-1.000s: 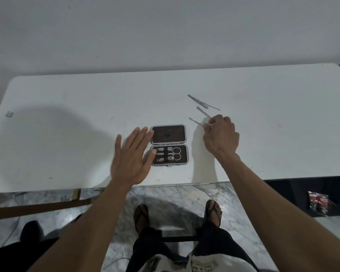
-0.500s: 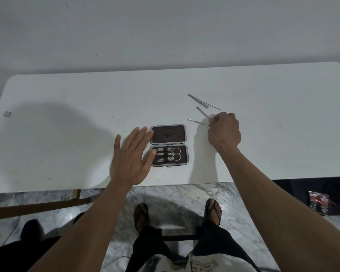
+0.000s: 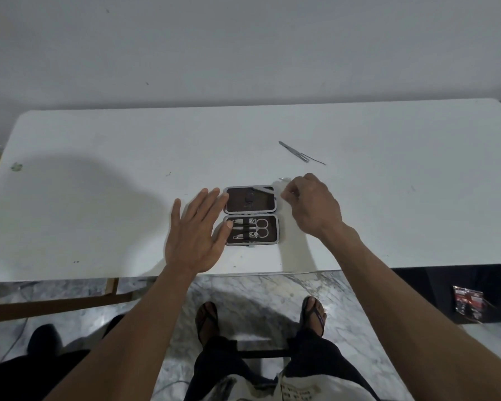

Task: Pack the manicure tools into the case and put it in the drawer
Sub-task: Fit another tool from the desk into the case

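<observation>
Brown-lined case (image 3: 251, 215) lies open at centre frame on the white counter (image 3: 99, 198), long axis left-right, scissors rings toward the right. Left hand (image 3: 195, 227) is spread flat, fingers apart, touching the case's left edge. Right hand (image 3: 313, 204), just right of the lid, is pinched together, apparently on a thin tool that is too blurred to confirm. Risk: a weak pinch could drop it. Loose tools (image 3: 298, 153) at upper right lie diagonally, tips toward upper left.
</observation>
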